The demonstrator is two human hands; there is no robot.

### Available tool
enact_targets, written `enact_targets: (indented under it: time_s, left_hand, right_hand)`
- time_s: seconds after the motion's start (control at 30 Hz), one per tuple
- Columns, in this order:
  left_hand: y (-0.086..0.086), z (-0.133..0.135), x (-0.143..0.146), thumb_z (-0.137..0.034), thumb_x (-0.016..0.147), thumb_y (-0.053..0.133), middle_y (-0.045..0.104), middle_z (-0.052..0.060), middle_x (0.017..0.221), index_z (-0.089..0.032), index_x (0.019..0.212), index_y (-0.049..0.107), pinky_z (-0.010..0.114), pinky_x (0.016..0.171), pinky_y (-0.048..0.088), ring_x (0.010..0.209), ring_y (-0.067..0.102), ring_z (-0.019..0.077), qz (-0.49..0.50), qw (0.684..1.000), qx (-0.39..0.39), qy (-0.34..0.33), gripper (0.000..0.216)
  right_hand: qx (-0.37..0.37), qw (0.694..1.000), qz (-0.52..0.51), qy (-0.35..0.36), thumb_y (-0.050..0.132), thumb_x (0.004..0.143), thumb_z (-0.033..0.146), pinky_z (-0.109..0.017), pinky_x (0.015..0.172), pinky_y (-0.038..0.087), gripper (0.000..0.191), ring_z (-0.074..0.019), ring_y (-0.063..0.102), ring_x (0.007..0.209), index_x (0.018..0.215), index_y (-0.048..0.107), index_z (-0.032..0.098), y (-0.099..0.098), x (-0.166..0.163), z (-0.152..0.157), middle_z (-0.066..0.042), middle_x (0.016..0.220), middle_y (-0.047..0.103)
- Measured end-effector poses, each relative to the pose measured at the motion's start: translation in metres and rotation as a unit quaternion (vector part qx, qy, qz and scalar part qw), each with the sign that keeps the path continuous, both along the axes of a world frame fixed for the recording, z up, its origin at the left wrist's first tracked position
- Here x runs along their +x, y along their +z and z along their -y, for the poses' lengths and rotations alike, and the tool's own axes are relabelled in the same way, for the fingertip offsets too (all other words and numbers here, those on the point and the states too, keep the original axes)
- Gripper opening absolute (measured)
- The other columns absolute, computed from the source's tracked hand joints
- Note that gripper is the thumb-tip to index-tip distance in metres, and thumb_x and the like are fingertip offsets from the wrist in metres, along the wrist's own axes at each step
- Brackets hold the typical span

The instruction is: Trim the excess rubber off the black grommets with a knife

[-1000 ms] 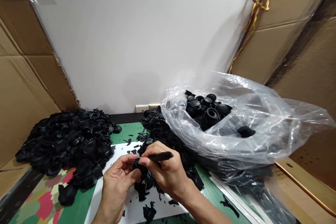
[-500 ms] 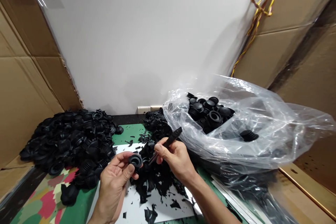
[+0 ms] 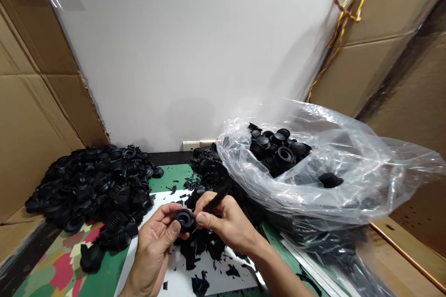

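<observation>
My left hand (image 3: pixel 155 241) pinches a small black ribbed rubber part (image 3: pixel 184 219) between thumb and fingers, its round opening facing me. My right hand (image 3: pixel 226 225) grips a thin black trimming tool (image 3: pixel 215 200) and its fingertips touch the right side of the rubber part. Both hands hover over a white sheet (image 3: pixel 181 278) scattered with black rubber scraps (image 3: pixel 204 246).
A large pile of black rubber parts (image 3: pixel 94 190) lies to the left on a green and patterned mat (image 3: pixel 59 271). A clear plastic bag (image 3: pixel 324 171) holding more of them sits to the right. Cardboard walls (image 3: pixel 31 116) stand on both sides, with twisted yellow-red wires (image 3: pixel 343 4) top right.
My right hand, which had drawn the tool away and up, has come back down to the rubber part. My left hand keeps holding the part, now turned slightly.
</observation>
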State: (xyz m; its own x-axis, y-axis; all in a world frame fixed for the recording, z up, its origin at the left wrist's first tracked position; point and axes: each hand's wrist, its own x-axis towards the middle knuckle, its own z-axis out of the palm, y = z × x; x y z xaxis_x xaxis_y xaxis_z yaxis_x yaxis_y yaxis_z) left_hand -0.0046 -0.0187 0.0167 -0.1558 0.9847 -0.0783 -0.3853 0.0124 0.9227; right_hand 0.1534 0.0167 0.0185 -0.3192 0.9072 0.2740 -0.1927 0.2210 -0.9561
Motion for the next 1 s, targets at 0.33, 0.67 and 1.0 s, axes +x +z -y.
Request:
enact_targets:
  time_s: [0.33,0.67,1.0]
  left_hand:
    - [-0.001,0.004,0.004,-0.031,0.054,0.085,0.068,0.006,0.076,-0.015,0.085,0.068,0.025,0.053,0.05,0.06,0.067,0.0197,-0.013,0.999,-0.008,-0.04,0.039]
    - [-0.001,0.004,0.004,-0.028,0.054,0.086,0.069,0.006,0.073,-0.015,0.084,0.069,0.022,0.053,0.051,0.063,0.065,0.0178,-0.017,0.998,-0.007,-0.055,0.037]
    - [-0.005,0.004,0.004,-0.027,0.053,0.086,0.069,0.005,0.07,-0.014,0.08,0.071,0.022,0.055,0.05,0.059,0.06,0.0142,-0.039,0.998,-0.007,-0.053,0.033]
  right_hand:
    - [0.031,0.987,-0.091,-0.133,0.071,0.075,0.04,-0.026,0.052,0.051,0.024,-0.0146,0.062,0.052,0.072,0.065,0.017,0.006,0.013,0.0,-0.001,0.063,0.063]
    - [0.223,0.958,0.025,-0.181,0.067,0.079,0.022,-0.027,0.061,0.051,0.004,-0.0162,0.062,0.065,0.076,0.067,0.019,0.004,-0.001,0.01,-0.003,0.071,0.067]
    - [0.281,0.938,0.085,-0.183,0.061,0.085,0.027,-0.024,0.054,0.048,0.014,-0.0143,0.059,0.059,0.076,0.064,0.018,0.001,-0.004,0.011,-0.002,0.068,0.064]
